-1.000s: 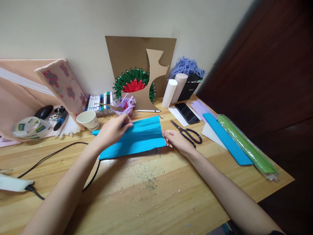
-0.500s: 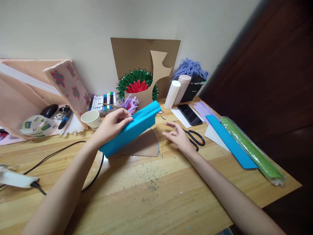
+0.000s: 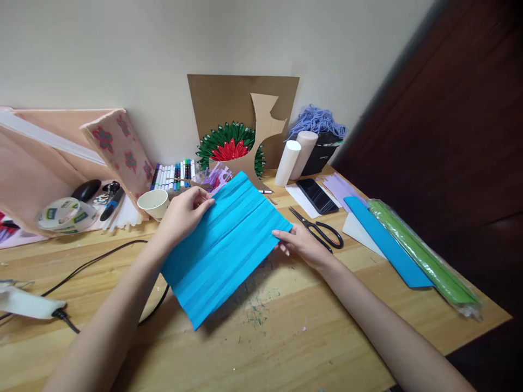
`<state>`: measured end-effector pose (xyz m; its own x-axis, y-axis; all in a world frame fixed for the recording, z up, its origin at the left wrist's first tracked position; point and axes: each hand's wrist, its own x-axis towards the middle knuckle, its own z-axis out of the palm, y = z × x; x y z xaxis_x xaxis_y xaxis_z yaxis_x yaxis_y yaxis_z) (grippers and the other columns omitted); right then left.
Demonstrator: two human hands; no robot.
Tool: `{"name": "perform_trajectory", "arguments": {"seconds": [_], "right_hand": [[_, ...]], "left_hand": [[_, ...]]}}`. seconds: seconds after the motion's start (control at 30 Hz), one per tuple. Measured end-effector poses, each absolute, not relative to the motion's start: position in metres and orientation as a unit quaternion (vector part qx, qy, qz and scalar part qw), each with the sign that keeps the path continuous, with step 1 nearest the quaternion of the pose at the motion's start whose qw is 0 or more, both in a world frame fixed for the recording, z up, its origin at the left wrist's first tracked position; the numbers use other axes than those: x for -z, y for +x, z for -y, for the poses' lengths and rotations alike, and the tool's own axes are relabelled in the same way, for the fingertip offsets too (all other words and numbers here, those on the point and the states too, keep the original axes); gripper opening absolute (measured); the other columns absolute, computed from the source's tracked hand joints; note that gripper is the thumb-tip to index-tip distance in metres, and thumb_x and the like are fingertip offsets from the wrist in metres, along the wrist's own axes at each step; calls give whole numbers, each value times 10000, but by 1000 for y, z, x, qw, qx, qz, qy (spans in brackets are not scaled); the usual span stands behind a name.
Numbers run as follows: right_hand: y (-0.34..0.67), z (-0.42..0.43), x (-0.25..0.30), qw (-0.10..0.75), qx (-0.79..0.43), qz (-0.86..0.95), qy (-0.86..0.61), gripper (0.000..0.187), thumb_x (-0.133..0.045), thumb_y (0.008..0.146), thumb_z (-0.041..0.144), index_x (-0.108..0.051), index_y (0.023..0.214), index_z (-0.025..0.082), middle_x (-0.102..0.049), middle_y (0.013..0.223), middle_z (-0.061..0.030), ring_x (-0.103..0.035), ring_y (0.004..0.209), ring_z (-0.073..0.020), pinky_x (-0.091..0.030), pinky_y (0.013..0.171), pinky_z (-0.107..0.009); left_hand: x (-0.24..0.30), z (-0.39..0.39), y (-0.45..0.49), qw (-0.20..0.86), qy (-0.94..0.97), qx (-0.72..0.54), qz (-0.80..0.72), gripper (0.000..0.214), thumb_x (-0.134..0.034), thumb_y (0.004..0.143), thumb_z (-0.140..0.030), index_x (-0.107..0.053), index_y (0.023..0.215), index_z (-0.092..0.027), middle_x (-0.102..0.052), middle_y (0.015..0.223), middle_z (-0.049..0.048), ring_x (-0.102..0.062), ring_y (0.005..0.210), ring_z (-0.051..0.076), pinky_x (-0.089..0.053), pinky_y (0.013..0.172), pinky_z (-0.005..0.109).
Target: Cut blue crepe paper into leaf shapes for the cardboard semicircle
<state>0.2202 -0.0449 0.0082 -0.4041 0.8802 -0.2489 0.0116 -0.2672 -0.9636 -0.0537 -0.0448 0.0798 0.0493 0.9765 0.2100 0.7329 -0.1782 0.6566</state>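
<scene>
Moderate indoor light, fairly even. Soft shadow on pale wooden tabletop (image 3: 318, 337) below creased bright-blue paper sheet (image 3: 229, 245). Glare streaks on plastic-wrapped green roll (image 3: 423, 253). Dark brown wooden panel (image 3: 449, 136) dim, top corner near black. Wide-angle stretch toward edges.

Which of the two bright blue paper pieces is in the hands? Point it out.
The wide, creased blue paper sheet, held by the left hand and the right hand; the narrow blue paper strip lies beside the green plastic-wrapped pack.

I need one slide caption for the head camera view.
Left hand and right hand hold a creased blue sheet near black scissors.
</scene>
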Motion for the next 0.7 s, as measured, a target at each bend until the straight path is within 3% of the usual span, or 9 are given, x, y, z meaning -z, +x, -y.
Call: {"name": "perform_trajectory", "arguments": {"seconds": [0.23, 0.4, 0.53, 0.7], "right_hand": [[215, 45, -1, 291, -699, 475, -449, 309, -722, 652, 400, -604, 681, 116, -682, 610, -60, -549, 439, -74, -457, 435, -179], [215, 46, -3, 282, -713, 444, -463, 225, -674, 730, 321, -601, 680, 114, -657, 552, -47, -591, 455, -84, -494, 448, -155], [213, 48, -4, 259, -723, 428, -476, 182, -595, 806, 264, -574, 693, 124, -657, 550, -56, -630, 495, -101, -517, 478, -153], [214, 46, -3, 244, -742, 424, -458, 285, -478, 877, 346, -600, 781, 106, -694, 671, -97, -654, 519, -120, -535, 500, -179]], "left_hand": [[-68, 44, -49, 150, 722, -266, -621, 212, -484, 826, -393, -556, 844, -194, -641, 794, 29, -591, 748, 198, -427, 659, 283], [-72, 49, -40, 217, 737, -271, -580, 238, -474, 836, -413, -556, 838, -189, -639, 813, 31, -592, 757, 192, -426, 661, 285], [-65, 56, -23, 270, 767, -199, -547, 253, -487, 827, -424, -563, 796, -184, -634, 782, 33, -573, 708, 181, -401, 607, 276], [-50, 62, -6, 263, 795, -117, -534, 256, -489, 827, -410, -595, 789, -180, -650, 813, 51, -566, 721, 187, -383, 611, 276]]}}
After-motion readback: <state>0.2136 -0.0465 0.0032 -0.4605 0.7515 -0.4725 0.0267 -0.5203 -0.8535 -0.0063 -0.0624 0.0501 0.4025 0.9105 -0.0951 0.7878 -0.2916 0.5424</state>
